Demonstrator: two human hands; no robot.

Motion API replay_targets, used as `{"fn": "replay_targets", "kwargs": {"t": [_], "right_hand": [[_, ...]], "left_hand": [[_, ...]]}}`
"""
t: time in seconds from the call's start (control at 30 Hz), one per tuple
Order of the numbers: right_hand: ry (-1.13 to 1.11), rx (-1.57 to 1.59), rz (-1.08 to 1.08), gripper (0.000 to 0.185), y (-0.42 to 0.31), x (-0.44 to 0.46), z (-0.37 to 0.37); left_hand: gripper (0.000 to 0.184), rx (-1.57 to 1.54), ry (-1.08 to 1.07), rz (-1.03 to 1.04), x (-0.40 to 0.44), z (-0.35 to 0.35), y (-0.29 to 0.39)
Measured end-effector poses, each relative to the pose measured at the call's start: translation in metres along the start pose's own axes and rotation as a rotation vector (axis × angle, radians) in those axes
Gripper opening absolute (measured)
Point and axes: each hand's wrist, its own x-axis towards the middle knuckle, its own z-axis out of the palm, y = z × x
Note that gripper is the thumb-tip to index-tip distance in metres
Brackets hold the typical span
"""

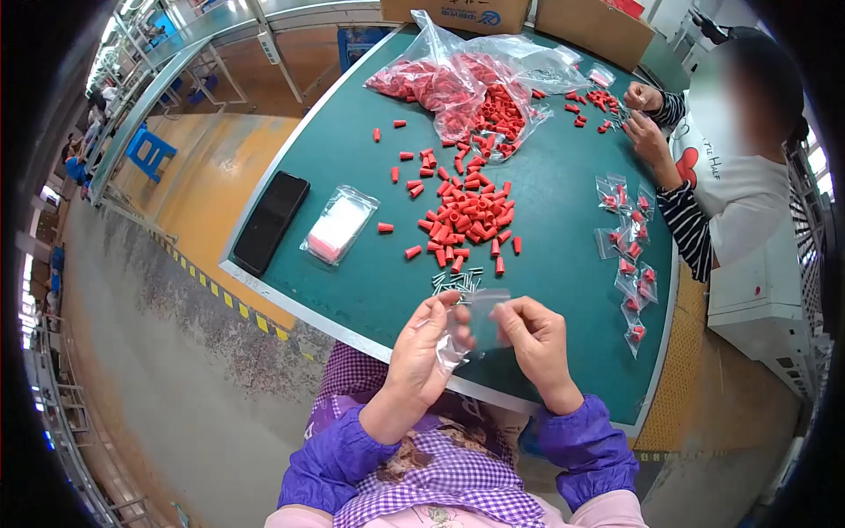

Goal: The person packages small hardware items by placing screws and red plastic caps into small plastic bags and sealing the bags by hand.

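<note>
My left hand (pixel 414 352) is curled around some small clear plastic bags, their crinkled ends showing at the palm. Between the hands one clear zip bag (pixel 487 308) is stretched upright, its top edge pinched by the thumb and finger of my right hand (pixel 539 343). Whether anything lies inside that bag I cannot tell. Just beyond my left fingertips is a small pile of thin silver metal pieces (pixel 456 282), partly hidden by the hand. Farther in, a heap of red tapered caps (pixel 466 213) spreads across the green tabletop (pixel 343 290).
A large clear bag (pixel 440 75) spills more red caps at the back. On the left lie a black phone (pixel 273 220) and a pack of clear bags (pixel 341 224). Several filled small bags (pixel 629 255) line the right side, where a co-worker (pixel 735 158) handles parts. Cardboard boxes (pixel 590 31) stand behind.
</note>
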Motion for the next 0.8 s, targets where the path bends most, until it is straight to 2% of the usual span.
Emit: {"fn": "replay_targets", "kwargs": {"t": [0.07, 0.1, 0.17, 0.2, 0.33, 0.43, 0.5, 0.57, 0.63, 0.67, 0.8], "right_hand": [[-0.190, 0.237, 0.116, 0.019, -0.002, -0.004, -0.004], [-0.191, 0.238, 0.120, 0.019, -0.002, -0.004, -0.001], [-0.316, 0.237, 0.145, 0.020, -0.002, -0.009, 0.000], [-0.350, 0.172, 0.140, 0.019, -0.005, -0.009, -0.002], [-0.337, 0.162, 0.160, 0.019, 0.001, -0.013, -0.001], [-0.399, 0.163, 0.202, 0.015, 0.003, -0.008, -0.004], [-0.130, -0.303, -0.270, 0.008, 0.005, 0.008, -0.004], [-0.123, -0.414, -0.352, 0.015, 0.005, 0.025, -0.007], [-0.136, -0.771, -0.711, 0.028, 0.003, 0.039, -0.005], [-0.247, -0.886, -0.759, 0.031, 0.002, 0.044, -0.008], [-0.351, -0.944, -0.778, 0.026, 0.002, 0.056, -0.007]], "left_hand": [[0.038, 0.014, -0.170, 0.029, -0.005, -0.001, 0.000], [0.038, 0.014, -0.167, 0.028, -0.008, 0.001, 0.004], [0.027, 0.418, -0.054, -0.035, -0.018, 0.009, 0.006], [0.022, 0.435, -0.014, -0.005, -0.017, 0.005, 0.002], [0.019, 0.440, -0.028, 0.005, -0.020, -0.003, -0.001], [0.016, 0.466, -0.008, 0.113, -0.022, -0.003, -0.001], [0.013, 0.560, 0.009, 0.191, -0.023, -0.005, 0.004], [0.009, 0.599, 0.027, 0.251, -0.024, -0.001, 0.003], [0.005, 0.645, 0.001, 0.312, -0.024, -0.004, 0.003], [0.005, 0.643, 0.005, 0.315, -0.024, -0.005, 0.003], [0.006, 0.606, 0.010, 0.334, -0.022, -0.007, 0.004]]}}
